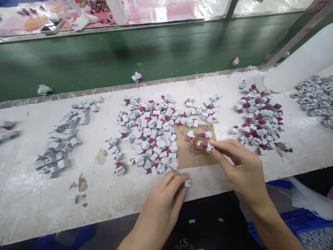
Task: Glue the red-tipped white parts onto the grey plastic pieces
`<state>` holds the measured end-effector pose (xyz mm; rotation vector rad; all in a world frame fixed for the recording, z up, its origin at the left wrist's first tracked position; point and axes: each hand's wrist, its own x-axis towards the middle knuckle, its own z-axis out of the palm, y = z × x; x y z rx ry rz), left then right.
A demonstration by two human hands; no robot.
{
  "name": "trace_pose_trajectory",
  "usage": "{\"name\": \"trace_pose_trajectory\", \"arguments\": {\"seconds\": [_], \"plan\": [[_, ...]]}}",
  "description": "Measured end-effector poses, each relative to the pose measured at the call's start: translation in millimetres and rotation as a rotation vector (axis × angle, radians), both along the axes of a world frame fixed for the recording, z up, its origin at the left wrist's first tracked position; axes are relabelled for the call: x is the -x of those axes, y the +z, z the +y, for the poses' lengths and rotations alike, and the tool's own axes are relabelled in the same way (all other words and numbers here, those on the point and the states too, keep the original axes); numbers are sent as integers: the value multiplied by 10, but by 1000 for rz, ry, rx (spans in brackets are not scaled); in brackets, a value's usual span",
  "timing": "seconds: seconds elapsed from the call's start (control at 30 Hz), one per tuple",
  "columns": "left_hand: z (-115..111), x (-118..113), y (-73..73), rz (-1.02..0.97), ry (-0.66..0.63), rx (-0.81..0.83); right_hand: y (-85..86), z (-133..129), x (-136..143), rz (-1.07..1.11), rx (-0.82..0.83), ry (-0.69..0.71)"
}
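Observation:
My right hand (238, 166) pinches a grey and dark red part (208, 147) between thumb and fingertips, over a small round dish (199, 143) with a red rim. The dish sits on a brown cardboard square (187, 159), where two more grey and red parts lie behind it. Near the bench's front edge, my left hand (166, 198) has its fingers closed on a small grey part (187, 183) that sticks out at the fingertips. A large pile of grey and red parts (153, 133) spreads left of the cardboard.
A grey pile (62, 146) lies on the white bench (104, 198) at the left. Grey and red parts (261, 119) and a white tube (299, 62) stand right. Behind runs a green belt (177, 52) with scattered parts. A blue crate (291, 222) is at lower right.

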<state>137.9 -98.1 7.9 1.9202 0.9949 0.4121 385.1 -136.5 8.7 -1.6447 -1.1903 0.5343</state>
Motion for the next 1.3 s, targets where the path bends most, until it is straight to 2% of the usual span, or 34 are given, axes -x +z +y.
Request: {"name": "trace_pose_trajectory", "arguments": {"seconds": [0.1, 0.3, 0.37, 0.43, 0.6, 0.7, 0.8, 0.93, 1.03, 1.13, 1.23, 1.3], "plan": [[26, -44, 33, -106, 2, 33, 11, 2, -3, -15, -5, 2], [254, -170, 214, -296, 183, 186, 62, 10, -18, 12, -4, -8], [371, -232, 276, -337, 231, 242, 82, 16, -25, 114, -12, -35], [474, -321, 322, -392, 253, 295, 98, 31, -27, 304, -26, -28], [581, -580, 340, -560, 190, 478, 116, 102, -1, 778, -19, 83], [579, -669, 302, -600, 171, 535, 103, 118, 8, 848, -8, 98], [577, -697, 267, -636, 150, 564, 73, 95, -7, 817, 14, 72], [582, -687, 250, -618, 122, 532, 74, 73, -39, 693, 33, 88], [589, -650, 255, -560, 92, 393, 140, 98, -57, 544, 26, 149], [628, -580, 287, -475, 56, 230, 225, 153, -70, 500, 42, 229], [730, -479, 363, -393, 54, 182, 292, 291, -105, 552, 109, 368], [838, -398, 434, -335, 70, 193, 326, 498, -176, 527, 163, 469]]}}
